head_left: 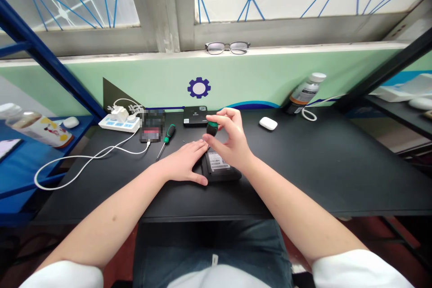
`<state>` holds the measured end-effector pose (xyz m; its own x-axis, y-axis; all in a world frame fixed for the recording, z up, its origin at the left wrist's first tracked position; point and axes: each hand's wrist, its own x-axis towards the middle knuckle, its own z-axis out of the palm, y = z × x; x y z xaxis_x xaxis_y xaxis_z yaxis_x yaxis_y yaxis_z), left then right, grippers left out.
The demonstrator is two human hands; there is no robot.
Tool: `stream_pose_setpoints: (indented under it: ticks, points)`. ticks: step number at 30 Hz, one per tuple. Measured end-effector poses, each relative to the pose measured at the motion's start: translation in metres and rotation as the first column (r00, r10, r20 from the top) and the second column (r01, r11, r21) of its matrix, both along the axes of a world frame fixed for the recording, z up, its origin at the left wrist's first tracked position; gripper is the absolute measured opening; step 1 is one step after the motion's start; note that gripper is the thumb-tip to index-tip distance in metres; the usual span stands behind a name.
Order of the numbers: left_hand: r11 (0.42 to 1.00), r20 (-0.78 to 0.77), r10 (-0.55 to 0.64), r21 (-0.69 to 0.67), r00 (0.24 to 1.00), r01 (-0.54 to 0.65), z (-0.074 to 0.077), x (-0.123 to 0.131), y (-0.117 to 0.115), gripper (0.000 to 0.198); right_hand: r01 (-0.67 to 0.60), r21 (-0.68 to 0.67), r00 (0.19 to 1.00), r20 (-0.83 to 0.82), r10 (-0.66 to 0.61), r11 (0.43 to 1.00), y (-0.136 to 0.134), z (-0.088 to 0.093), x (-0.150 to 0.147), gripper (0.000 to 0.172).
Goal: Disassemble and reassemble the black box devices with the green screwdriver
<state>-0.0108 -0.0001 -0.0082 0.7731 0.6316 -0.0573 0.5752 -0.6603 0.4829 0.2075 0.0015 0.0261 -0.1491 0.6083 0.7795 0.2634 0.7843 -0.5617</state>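
Observation:
A black box-shaped device (232, 174) with a white label lies on the desk in front of me. My left hand (185, 160) rests along its left side, fingers stretched out and thumb at the near edge. Above the device, my right hand (232, 137) grips a screwdriver (212, 128) by its green and black handle, held upright. The right hand hides most of its shaft and tip, along with part of the device. Left of my hands lies a second green and black screwdriver (170, 134).
Behind my hands is a flat black box (194, 118). A power strip (119, 122) with a white cable (81, 157) and a blurred-out phone (151, 131) sit left. To the right are a white earbud case (268, 123) and a bottle (305, 93). Glasses (227, 48) rest on the sill.

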Motion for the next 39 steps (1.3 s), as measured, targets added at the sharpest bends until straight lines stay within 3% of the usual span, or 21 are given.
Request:
stream_pose_setpoints:
  ticks: [6, 10, 15, 22, 32, 39]
  points:
    - [1.000, 0.013, -0.016, 0.006, 1.000, 0.016, 0.0003, -0.0007, 0.0008, 0.127, -0.042, -0.060, 0.998, -0.045, 0.040, 0.997, 0.0017, -0.0020, 0.0016, 0.050]
    - [1.000, -0.005, -0.011, 0.003, 1.000, 0.011, 0.0004, -0.0010, 0.0006, 0.126, -0.116, -0.062, 0.992, -0.063, 0.112, 0.991, -0.0005, -0.0005, 0.0013, 0.044]
    - [1.000, -0.009, -0.002, 0.004, 1.000, 0.002, 0.0021, 0.0006, -0.0002, 0.122, -0.032, -0.008, 0.999, -0.023, 0.032, 0.999, 0.0028, 0.0002, 0.0005, 0.041]
    - [1.000, -0.014, 0.004, -0.002, 1.000, -0.004, 0.0041, 0.0006, -0.0009, 0.124, -0.068, -0.072, 0.996, -0.065, 0.063, 0.995, 0.0009, -0.0048, -0.0007, 0.050]
    - [1.000, 0.010, -0.016, 0.011, 1.000, 0.016, -0.0020, -0.0011, 0.0013, 0.127, -0.055, -0.101, 0.993, -0.112, 0.043, 0.993, 0.0003, -0.0022, 0.0000, 0.045]
    - [0.999, -0.022, 0.011, -0.045, 1.000, -0.012, 0.0033, -0.0006, -0.0005, 0.128, -0.078, -0.090, 0.984, -0.169, 0.062, 0.993, -0.0002, 0.0004, -0.0002, 0.040]
